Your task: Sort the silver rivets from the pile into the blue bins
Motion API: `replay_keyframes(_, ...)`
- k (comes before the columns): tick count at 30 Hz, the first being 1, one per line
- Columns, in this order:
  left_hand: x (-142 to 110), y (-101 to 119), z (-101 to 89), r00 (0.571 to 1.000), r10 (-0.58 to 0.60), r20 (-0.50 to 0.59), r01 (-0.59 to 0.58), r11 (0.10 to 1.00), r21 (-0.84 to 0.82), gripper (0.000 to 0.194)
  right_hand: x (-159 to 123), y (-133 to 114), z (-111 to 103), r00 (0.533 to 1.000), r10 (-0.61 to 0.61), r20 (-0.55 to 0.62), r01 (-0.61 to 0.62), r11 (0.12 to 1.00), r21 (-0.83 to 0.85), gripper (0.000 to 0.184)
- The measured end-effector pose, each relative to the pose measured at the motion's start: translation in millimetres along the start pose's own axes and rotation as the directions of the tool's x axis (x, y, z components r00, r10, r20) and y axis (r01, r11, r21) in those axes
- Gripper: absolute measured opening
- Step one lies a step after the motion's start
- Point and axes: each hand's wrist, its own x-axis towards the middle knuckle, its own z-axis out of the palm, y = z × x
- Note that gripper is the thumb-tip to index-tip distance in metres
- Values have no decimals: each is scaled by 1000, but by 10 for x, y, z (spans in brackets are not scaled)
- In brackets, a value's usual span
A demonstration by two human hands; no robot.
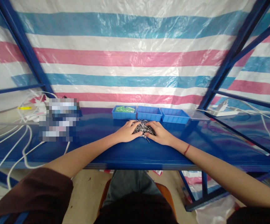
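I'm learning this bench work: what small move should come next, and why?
Probably ease the left hand and right hand slightly inward: they cup a heap of thin metal pins from either side, and a few pins poke out on the near side.

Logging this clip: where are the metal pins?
In the head view, the metal pins lie centrally on the table, between left hand and right hand, in front of the middle blue bin.

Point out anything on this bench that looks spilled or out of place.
Mildly odd: the thin metal pieces lie loose on the blue table between both hands, outside the blue bins, though they may be there deliberately. White cables sprawl untidily at the left. No damage stands out.
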Motion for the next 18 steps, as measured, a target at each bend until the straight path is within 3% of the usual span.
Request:
replay_keyframes(4,48,70,62,997,20,-71,-20,1000,-2,49,58,-5,26,999,-28,-26,28,1000,-9,27)
replay_keyframes(10,190,142,156,988,-51,-146,52,999,2,45,199,5,120,993,-10,-114,12,1000,19,11)
replay_keyframes(14,246,185,209,976,-47,-213,43,999,-21,46,318,-33,160,975,38,-219,-38,999,3,12)
replay_keyframes(18,240,207,226,958,-92,-271,91,996,-14,51,419,-68,150,967,41,-252,-65,994,-87,17)
